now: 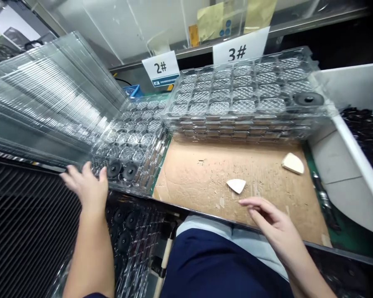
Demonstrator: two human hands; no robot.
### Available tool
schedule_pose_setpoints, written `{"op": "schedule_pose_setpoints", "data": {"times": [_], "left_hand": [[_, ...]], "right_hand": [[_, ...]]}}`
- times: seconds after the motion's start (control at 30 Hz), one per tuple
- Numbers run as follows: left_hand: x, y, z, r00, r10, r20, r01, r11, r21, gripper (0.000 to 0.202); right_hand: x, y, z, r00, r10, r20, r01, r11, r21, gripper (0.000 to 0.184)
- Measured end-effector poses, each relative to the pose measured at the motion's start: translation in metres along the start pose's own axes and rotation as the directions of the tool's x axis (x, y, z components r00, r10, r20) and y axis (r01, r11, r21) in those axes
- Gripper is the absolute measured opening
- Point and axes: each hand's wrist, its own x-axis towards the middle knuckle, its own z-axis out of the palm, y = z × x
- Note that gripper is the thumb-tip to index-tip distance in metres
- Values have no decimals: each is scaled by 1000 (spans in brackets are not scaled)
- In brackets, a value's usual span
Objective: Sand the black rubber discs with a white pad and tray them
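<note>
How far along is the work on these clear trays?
Looks done: the top tray at 3# shows only one black disc, other pockets bare. In hand: the left hand rests on the tray at 2#, beside two discs. Left: those discs and that one; the right hand is free above the cardboard.

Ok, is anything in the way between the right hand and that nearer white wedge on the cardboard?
Nothing visible is in the way. The right hand is empty and reaches out over the cardboard sheet, and only scuffed cardboard lies between its fingertips and the white wedge.
</note>
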Motion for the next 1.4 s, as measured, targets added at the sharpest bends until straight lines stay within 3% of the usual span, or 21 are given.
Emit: {"op": "schedule_pose_setpoints", "data": {"times": [0.1,0.2,0.33,0.37,0.47,0.53,0.67,0.8,0.93,1.03,1.07,1.13,1.2,1.3,1.4], "left_hand": [[-13,2,-8,991,49,-127,-42,998,53,61],[-20,15,-18,951,222,-215,-207,974,91,62],[-36,59,-13,892,366,-264,-373,927,26,65],[-42,72,-7,884,410,-226,-425,905,-20,64],[-59,106,21,791,583,-186,-610,776,-161,58],[-71,121,44,744,655,-130,-665,708,-237,47],[-96,140,93,735,659,160,-579,733,-358,39],[-116,145,130,693,693,198,-564,693,-450,37],[-118,137,149,669,729,143,-578,632,-516,35],[-115,129,156,665,738,119,-589,615,-525,35],[-114,128,158,665,738,114,-589,612,-527,35],[-113,127,159,672,733,108,-581,611,-538,34],[-113,129,157,684,722,103,-560,610,-560,35],[-113,134,150,713,692,109,-504,615,-606,34],[-113,137,143,726,675,136,-468,629,-621,33]], "right_hand": [[14,12,2,974,-95,-207,34,960,-279,27],[31,29,11,973,-106,-203,20,923,-384,38],[45,45,27,985,-99,-139,27,893,-449,38],[45,47,29,986,-100,-132,29,890,-455,35],[39,47,23,984,-101,-145,23,886,-463,32],[32,49,13,977,-93,-189,-10,875,-484,34],[17,56,-7,951,-78,-299,-108,823,-558,36],[18,35,-31,955,-133,-264,-73,760,-646,42],[32,-45,-77,969,-235,-74,111,684,-721,36],[55,-115,-127,943,-331,13,208,559,-803,26],[66,-134,-147,926,-373,61,222,407,-886,27],[92,-162,-191,910,-410,59,121,127,-984,24],[118,-177,-238,888,-458,-38,10,102,-995,25],[143,-181,-303,821,-538,-192,-121,165,-979,51],[149,-169,-345,764,-600,-238,-90,266,-960,57]]}}
